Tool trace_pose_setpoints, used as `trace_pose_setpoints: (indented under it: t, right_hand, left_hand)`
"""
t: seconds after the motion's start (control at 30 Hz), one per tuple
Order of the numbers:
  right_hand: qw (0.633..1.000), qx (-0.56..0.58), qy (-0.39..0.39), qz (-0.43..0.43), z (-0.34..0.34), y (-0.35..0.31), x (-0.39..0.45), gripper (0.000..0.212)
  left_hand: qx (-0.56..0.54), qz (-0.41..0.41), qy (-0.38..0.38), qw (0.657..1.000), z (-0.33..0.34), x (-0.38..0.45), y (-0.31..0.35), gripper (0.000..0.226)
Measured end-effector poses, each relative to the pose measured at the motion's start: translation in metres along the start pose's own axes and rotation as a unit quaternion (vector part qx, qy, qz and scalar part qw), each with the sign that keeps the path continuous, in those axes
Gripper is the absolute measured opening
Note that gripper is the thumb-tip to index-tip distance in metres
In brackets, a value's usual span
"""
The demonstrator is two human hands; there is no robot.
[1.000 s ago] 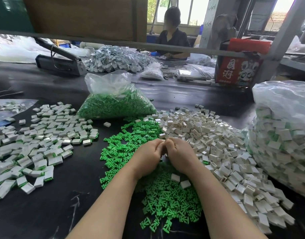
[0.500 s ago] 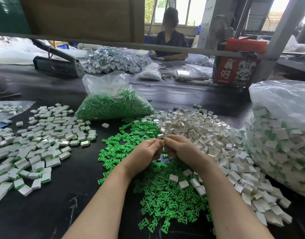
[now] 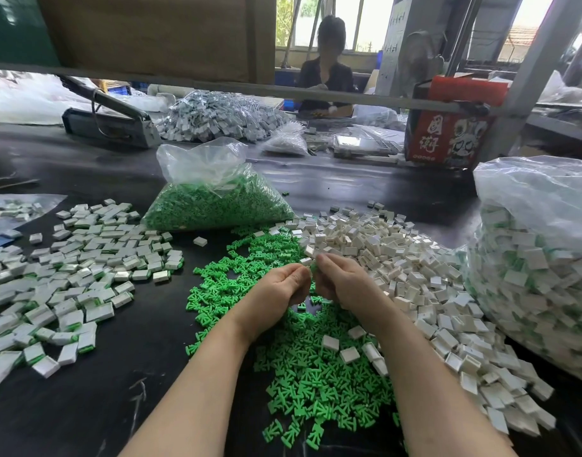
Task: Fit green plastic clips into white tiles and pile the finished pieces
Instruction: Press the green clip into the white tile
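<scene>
My left hand (image 3: 283, 286) and my right hand (image 3: 344, 282) meet fingertip to fingertip above a loose spread of green plastic clips (image 3: 316, 384). A small green clip (image 3: 313, 267) shows between the fingertips of both hands; whether a tile is also held there is hidden by the fingers. To the right lies a heap of white tiles (image 3: 414, 268), a few of which have strayed onto the green clips. Finished white pieces with green edges (image 3: 75, 275) are spread on the left of the black table (image 3: 124, 390).
A clear bag of green clips (image 3: 217, 199) stands behind the hands. A big clear bag of finished pieces (image 3: 536, 258) fills the right side. At the back stand a red carton (image 3: 447, 136), a grey machine (image 3: 108, 123), a bagged pile (image 3: 217, 117) and a seated person (image 3: 325, 74).
Both hands have stayed pressed together and have shifted slightly away from me, toward the near edge of the tile heap. The piles have not moved.
</scene>
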State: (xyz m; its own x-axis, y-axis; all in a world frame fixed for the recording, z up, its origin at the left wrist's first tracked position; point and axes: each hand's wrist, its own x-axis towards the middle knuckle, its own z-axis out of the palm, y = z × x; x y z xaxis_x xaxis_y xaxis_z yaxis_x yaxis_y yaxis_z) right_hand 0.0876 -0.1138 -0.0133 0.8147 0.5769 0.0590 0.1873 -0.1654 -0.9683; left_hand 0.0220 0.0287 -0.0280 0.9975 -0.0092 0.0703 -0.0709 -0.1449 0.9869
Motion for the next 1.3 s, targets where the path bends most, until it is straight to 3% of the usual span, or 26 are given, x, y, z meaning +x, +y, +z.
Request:
trace_pose_setpoints:
  t: [0.27,0.43,0.6,0.87,0.97,1.13,1.3]
  right_hand:
    - [0.989,-0.112,0.069,-0.065,0.010,0.002,0.001,0.038]
    - [0.985,-0.083,0.117,-0.091,0.019,0.003,0.001,0.034]
    - [0.976,-0.127,0.137,-0.108,0.021,0.005,0.003,0.034]
    - [0.947,-0.290,0.109,-0.081,0.012,0.011,0.003,0.039]
    - [0.944,-0.307,0.102,-0.072,0.012,0.011,0.005,0.035]
    - [0.949,-0.291,0.103,-0.067,0.015,0.012,0.007,0.030]
    - [0.946,-0.301,0.099,-0.067,0.014,0.013,0.008,0.031]
  left_hand:
    - [-0.017,0.015,0.045,0.999,0.007,0.003,-0.001,0.034]
    - [-0.056,0.032,0.056,0.996,0.013,0.005,-0.001,0.034]
    - [-0.068,0.031,0.062,0.995,0.013,0.005,-0.002,0.032]
    - [0.108,0.033,0.073,0.991,0.012,0.005,-0.003,0.034]
    - [0.175,0.033,0.083,0.980,0.013,0.008,-0.005,0.033]
    - [0.160,0.040,0.098,0.982,0.011,0.007,-0.005,0.034]
    - [0.227,0.032,0.108,0.967,0.011,0.009,-0.009,0.035]
